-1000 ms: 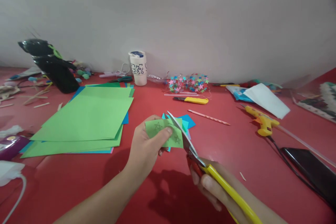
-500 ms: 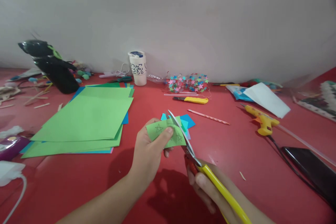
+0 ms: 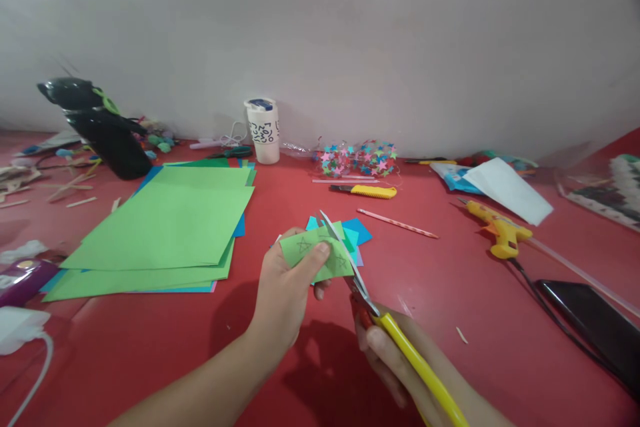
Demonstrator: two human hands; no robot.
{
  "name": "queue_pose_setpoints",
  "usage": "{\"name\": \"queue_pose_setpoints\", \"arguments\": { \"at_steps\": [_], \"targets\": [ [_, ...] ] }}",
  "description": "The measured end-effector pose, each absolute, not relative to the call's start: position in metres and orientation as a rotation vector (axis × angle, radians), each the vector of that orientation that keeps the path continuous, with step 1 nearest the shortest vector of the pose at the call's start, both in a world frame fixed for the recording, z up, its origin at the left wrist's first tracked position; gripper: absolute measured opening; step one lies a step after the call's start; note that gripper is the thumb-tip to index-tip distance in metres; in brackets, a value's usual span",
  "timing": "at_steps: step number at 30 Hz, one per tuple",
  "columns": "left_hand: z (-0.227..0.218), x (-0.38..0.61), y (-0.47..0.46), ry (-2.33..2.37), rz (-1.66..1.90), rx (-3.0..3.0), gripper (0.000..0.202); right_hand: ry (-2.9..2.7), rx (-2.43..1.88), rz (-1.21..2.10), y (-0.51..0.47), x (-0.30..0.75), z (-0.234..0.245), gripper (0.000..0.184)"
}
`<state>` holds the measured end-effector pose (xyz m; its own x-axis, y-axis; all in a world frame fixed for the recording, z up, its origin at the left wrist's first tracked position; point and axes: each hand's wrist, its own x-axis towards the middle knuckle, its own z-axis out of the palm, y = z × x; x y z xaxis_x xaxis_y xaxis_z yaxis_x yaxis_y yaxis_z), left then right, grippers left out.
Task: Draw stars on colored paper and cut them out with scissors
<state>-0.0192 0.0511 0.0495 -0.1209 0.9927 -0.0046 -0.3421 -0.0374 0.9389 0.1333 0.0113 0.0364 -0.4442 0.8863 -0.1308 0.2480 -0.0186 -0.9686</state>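
The left hand (image 3: 283, 290) pinches one green card (image 3: 330, 269) with two clear stars (image 3: 304, 244), near the middle; the right hand (image 3: 387, 357) grasps one pair of scissors (image 3: 367, 297), one blade (image 3: 345, 255) across the card's right part. Beyond lie one knife (image 3: 373, 192) and one pencil (image 3: 397, 223). Far left, one bottle (image 3: 103, 137) stands behind the paper stack (image 3: 165, 220); right lie one glue gun (image 3: 505, 233) and one phone (image 3: 590, 323). The card and left hand partly cover the scraps (image 3: 357, 229).

Tabletop (image 3: 165, 333) before a partition (image 3: 350, 47)
The paper stack (image 3: 165, 220) lies left of the left hand (image 3: 290, 280), the bottle (image 3: 105, 140) behind it; the cup (image 3: 263, 133) right of the bottle; the craft knife (image 3: 373, 192) lies behind the paper pieces (image 3: 357, 231), the pencil (image 3: 397, 223) to their right; farther right lies the glue gun (image 3: 505, 233), the phone (image 3: 590, 320) before and right of it.
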Motion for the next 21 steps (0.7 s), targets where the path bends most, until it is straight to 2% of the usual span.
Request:
{"name": "queue_pose_setpoints", "arguments": {
  "at_steps": [21],
  "targets": [
    [0.0528,-0.0168,0.0510,1.013,1.459,0.826,0.016,-1.641,-1.287,1.467,0.0095,0.1321,0.0283,0.049]
  ]
}}
